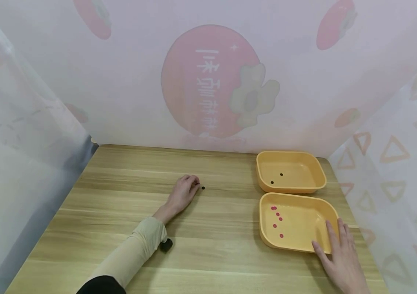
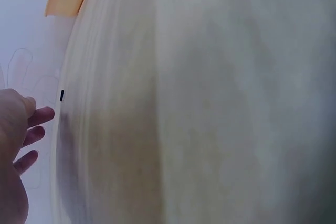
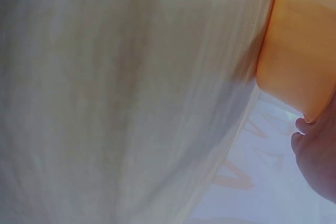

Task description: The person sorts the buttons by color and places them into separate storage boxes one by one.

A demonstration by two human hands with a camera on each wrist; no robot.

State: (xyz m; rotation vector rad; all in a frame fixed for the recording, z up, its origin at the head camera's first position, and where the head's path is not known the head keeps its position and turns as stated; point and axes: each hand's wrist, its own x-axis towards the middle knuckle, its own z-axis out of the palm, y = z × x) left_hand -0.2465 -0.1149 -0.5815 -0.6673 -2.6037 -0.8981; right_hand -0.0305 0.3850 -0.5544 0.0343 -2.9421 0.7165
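My left hand [image 1: 183, 192] is over the middle of the table, its fingers loosely bent. Just right of its fingertips lies a small black round piece [image 1: 203, 188]. In the left wrist view that black piece [image 2: 62, 95] stands on the tabletop a little apart from the fingers [image 2: 42, 116]. My right hand [image 1: 342, 261] rests at the near right corner of the front yellow tray [image 1: 300, 248], fingers spread along its rim. Several small red round pieces [image 1: 278, 214] lie in the left part of this tray. The right wrist view catches the hand [image 3: 317, 150] against the tray's outer wall [image 3: 299, 51].
Behind the front tray stands a second yellow tray [image 1: 291, 190] with two black pieces [image 1: 281, 174] in it. The wooden table [image 1: 127, 171] is bordered by a printed cloth [image 1: 131, 81] at the back and sides. A small black object [image 1: 166, 245] sits at the left sleeve's cuff.
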